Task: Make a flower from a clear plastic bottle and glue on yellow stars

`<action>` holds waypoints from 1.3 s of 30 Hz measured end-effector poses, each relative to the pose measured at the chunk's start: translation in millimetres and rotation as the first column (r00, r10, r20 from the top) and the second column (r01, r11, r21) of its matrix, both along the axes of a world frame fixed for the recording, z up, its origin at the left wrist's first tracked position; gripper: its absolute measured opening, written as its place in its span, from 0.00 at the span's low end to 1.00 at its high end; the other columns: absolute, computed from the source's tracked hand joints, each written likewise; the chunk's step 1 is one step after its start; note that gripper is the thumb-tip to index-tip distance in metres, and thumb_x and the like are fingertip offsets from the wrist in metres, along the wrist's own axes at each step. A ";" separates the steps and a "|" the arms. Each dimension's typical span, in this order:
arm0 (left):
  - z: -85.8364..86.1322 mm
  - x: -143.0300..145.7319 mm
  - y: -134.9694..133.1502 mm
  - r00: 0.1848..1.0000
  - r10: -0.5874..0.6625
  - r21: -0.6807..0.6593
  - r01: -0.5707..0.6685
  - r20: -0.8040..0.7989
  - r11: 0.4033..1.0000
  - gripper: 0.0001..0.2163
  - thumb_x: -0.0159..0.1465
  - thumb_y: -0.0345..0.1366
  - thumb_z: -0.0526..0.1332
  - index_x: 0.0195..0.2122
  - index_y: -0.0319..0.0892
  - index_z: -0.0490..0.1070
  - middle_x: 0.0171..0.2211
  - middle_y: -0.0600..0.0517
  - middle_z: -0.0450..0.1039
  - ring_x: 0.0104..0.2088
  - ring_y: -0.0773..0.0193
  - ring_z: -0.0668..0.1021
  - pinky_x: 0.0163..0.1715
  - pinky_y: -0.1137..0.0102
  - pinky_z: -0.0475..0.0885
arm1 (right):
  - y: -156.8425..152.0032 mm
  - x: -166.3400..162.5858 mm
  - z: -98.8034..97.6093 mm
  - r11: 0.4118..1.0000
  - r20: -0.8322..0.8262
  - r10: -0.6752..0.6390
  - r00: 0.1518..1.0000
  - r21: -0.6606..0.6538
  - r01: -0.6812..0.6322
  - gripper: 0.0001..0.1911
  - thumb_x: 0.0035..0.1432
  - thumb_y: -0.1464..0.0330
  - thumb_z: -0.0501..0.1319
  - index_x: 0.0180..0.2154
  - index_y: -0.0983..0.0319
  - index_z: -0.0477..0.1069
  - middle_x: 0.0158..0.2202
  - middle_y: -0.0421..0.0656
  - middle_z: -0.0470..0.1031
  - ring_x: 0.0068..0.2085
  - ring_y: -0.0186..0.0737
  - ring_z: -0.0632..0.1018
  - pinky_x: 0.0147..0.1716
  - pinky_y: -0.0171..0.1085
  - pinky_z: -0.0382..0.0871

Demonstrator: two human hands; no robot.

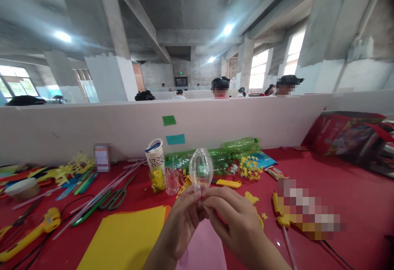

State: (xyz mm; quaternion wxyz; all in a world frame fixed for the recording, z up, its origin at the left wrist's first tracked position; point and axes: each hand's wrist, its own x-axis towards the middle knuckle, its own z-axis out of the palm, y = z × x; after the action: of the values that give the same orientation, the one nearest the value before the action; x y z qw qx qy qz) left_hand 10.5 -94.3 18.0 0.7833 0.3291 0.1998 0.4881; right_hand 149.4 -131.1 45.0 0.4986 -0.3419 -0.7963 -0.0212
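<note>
A clear plastic bulb-shaped piece [201, 165], with rounded strips bowing outward, stands upright between my hands. My left hand [184, 212] pinches its lower end between thumb and fingers. From the other side my right hand [234, 216] also grips that lower end, and the fingertips partly hide it. Below my hands lie a pink sheet [205, 249] and a stack of yellow paper [129, 233]. Beyond the plastic piece are green plastic bottles [240, 145], a cut clear bottle [172, 181] and a yellow-handled cutter [229, 184].
Scissors [115, 196] and a yellow glue gun [33, 233] lie left. A paper cup [154, 157] stands near the white partition [92, 126]. Yellow stars [250, 167] and a second yellow tool with a cord [281, 216] are right. People sit beyond the partition.
</note>
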 end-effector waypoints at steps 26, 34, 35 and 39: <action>-2.6 7.1 -0.9 0.995 0.018 0.069 -0.011 -0.100 0.998 0.08 0.60 0.31 0.61 0.41 0.40 0.71 0.33 0.49 0.73 0.30 0.67 0.73 0.33 0.70 0.66 | 6.7 5.6 -6.2 0.944 -0.169 -0.181 0.969 -0.306 0.123 0.12 0.61 0.73 0.53 0.45 0.58 0.69 0.41 0.44 0.70 0.37 0.37 0.75 0.35 0.35 0.71; -4.5 9.3 0.8 0.982 0.039 0.111 -0.019 -0.183 0.994 0.09 0.57 0.31 0.63 0.40 0.40 0.71 0.30 0.51 0.72 0.28 0.67 0.72 0.31 0.70 0.66 | 8.6 9.4 -4.9 0.893 -0.207 -0.203 0.957 -0.440 0.095 0.10 0.58 0.71 0.57 0.43 0.57 0.67 0.34 0.40 0.69 0.29 0.34 0.73 0.28 0.33 0.68; -5.3 9.2 1.4 0.982 0.028 0.119 -0.006 -0.187 0.993 0.09 0.57 0.31 0.63 0.40 0.40 0.71 0.29 0.51 0.71 0.27 0.67 0.72 0.31 0.69 0.66 | 8.9 9.6 -3.8 0.889 -0.228 -0.202 0.952 -0.450 0.081 0.09 0.57 0.71 0.57 0.42 0.57 0.67 0.33 0.39 0.69 0.29 0.33 0.73 0.27 0.33 0.68; -5.9 10.1 1.4 0.977 0.026 0.138 0.003 -0.212 0.990 0.09 0.58 0.33 0.62 0.39 0.39 0.71 0.29 0.51 0.71 0.27 0.66 0.72 0.30 0.69 0.66 | 8.8 8.9 -0.3 0.874 -0.356 -0.169 0.919 -0.485 -0.027 0.02 0.59 0.69 0.56 0.34 0.60 0.66 0.29 0.38 0.67 0.25 0.31 0.72 0.23 0.30 0.67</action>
State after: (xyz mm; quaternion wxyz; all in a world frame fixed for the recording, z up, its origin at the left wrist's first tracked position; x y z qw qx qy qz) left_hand 20.6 -92.9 12.0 0.7300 0.4317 0.2504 0.4670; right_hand 158.3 -122.3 44.7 0.5439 -0.4818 -0.6486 0.2265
